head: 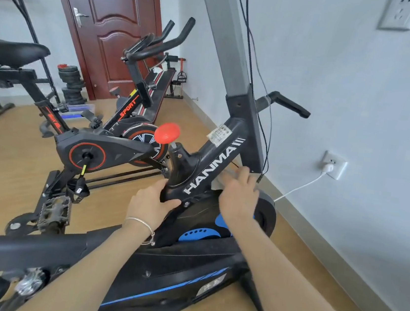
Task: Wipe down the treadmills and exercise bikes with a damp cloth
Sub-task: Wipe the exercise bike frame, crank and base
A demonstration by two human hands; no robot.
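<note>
Fingers [244, 172] of our right hand [238, 200] curled over the pale cloth [220, 180], pressing it on the black bike [214, 156] near the wall [361, 97]. Our left hand [151, 203] gripped its frame lower down. We guessed this bike was half wiped and the red bike [112, 144] behind still waited.

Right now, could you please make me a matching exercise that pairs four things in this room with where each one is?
Things:
1. red round plastic knob
2. white plug with its white cable
3. thin silver bracelet
4. dark red wooden door

Places:
A. in the low white wall socket
B. round the left wrist
C. sticking up from the black bike frame lettered HANMA
D. at the far end of the room

Pairs: 1-C, 2-A, 3-B, 4-D.
</note>
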